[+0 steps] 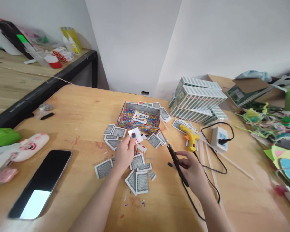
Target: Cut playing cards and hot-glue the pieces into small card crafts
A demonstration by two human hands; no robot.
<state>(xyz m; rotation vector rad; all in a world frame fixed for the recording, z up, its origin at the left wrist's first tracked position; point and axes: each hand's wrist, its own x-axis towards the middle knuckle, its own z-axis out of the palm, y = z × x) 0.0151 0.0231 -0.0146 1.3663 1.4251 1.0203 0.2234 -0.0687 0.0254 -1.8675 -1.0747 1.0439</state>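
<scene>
Scissors (175, 161) gripped in my right hand (192, 169) point up-left toward the card piece (135, 134) pinched in my left hand (125, 153).

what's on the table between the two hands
In the head view, a few face-down cards and small card scraps lie between the left hand, which holds a card, and the right hand, which holds scissors. The rest is bare table.

Left hand (124, 154) raised, fingers pinched, right hand (192, 167) low, apparently curled closed

Head camera looks down, close over table (70, 106).
</scene>
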